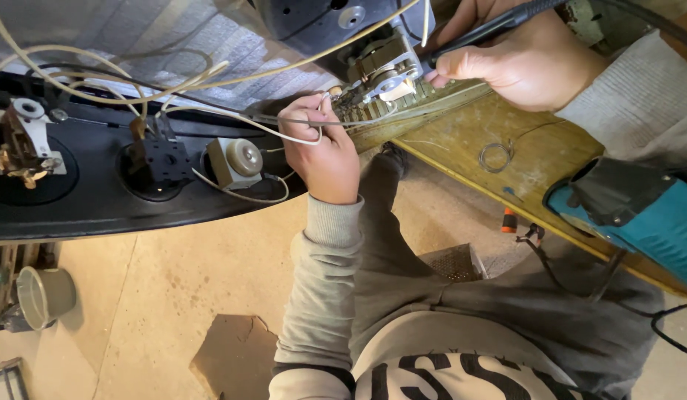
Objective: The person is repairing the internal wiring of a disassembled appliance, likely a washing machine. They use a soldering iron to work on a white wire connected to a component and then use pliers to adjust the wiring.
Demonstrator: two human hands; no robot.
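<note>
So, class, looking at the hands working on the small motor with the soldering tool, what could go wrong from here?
1. The left hand pinches a thin cream wire close to the black pen-shaped soldering tool held by the right hand; fingers could get burned.
2. Loose cream wires loop over the black appliance panel; the tip might scorch them.
3. The teal power tool lies near the wooden bench's edge and could be knocked off.

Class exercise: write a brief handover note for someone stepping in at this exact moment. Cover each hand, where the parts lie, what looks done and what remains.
Left hand: pinching a cream wire beside the small motor.
Right hand: holding a black soldering tool, tip at the motor.
Black appliance panel lies open, back side up, its wires loose.
Solder coil and teal power tool rest on the wooden bench.
Done: panel opened.
Left: wire apparently not yet joined; joint itself hidden.
</note>
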